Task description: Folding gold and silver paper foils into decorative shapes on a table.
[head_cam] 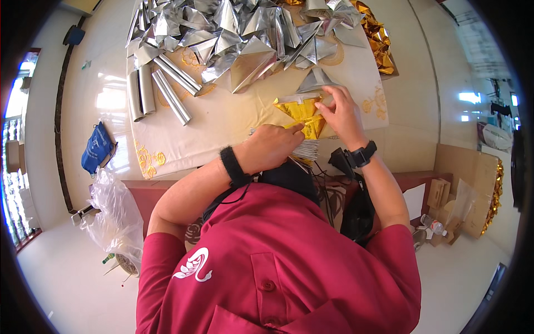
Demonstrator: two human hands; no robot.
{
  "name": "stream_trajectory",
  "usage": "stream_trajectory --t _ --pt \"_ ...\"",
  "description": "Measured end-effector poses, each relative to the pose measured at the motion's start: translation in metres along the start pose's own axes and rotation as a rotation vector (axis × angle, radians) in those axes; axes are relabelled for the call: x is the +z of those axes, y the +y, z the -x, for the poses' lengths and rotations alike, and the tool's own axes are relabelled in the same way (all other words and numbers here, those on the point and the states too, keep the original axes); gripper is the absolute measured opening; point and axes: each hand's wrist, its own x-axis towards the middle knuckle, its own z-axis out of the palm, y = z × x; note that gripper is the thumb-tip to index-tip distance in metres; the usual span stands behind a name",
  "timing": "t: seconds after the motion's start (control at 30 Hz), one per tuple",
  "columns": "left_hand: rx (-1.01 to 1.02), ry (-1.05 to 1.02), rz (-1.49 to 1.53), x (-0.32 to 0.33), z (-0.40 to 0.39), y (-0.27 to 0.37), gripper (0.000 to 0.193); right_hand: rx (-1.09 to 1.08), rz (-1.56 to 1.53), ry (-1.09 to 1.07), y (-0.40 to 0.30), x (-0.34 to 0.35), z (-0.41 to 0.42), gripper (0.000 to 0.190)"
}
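Note:
A partly folded sheet of gold foil paper [306,109] lies between my hands, near the front edge of the cloth-covered table. My left hand [273,146] rests on its lower left side, fingers bent over it. At its upper right edge, my right hand [342,112] has thumb and index finger close together; whether they pinch the foil cannot be told. Below it, by my lap, a stack of foil paper sheets [306,151] shows its layered edges. A grey-silver folded piece [318,80] lies just beyond my right fingertips.
Folded silver foil pieces [227,31] are heaped across the far side of the table. Silver foil rolls [172,98] lie at the left. Gold foil pieces [377,39] fill a box at the far right. A plastic bag [114,213] hangs left of me.

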Motion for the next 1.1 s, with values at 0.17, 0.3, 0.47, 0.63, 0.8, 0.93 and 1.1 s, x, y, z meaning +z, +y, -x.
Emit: stream_trajectory --t 0.17,0.3,0.47,0.63,0.8,0.93,1.1 --pt "0.004 0.028 -0.009 0.001 0.000 0.000 0.030 -0.063 0.004 -0.039 0.005 0.003 -0.003 0.034" --pt "0.008 0.021 -0.009 0.000 0.000 0.000 0.030 -0.133 0.026 -0.051 0.008 0.005 -0.003 0.027" --pt "0.001 0.012 -0.013 -0.001 0.000 0.001 0.032 -0.285 0.147 -0.072 0.015 0.003 -0.002 0.019" --pt "0.013 0.021 -0.012 0.002 0.000 -0.001 0.034 -0.424 0.286 -0.043 0.012 0.002 0.002 0.017" --pt "0.010 0.015 -0.009 0.001 0.000 0.000 0.035 -0.476 0.298 -0.102 0.018 -0.002 0.006 0.024" --pt "-0.065 -0.140 0.013 -0.005 -0.002 0.002 0.052 -0.485 0.300 -0.168 0.015 -0.012 0.009 0.035" --pt "-0.070 -0.147 0.029 -0.006 0.000 0.000 0.054 -0.476 0.373 -0.180 0.009 -0.013 0.018 0.038"
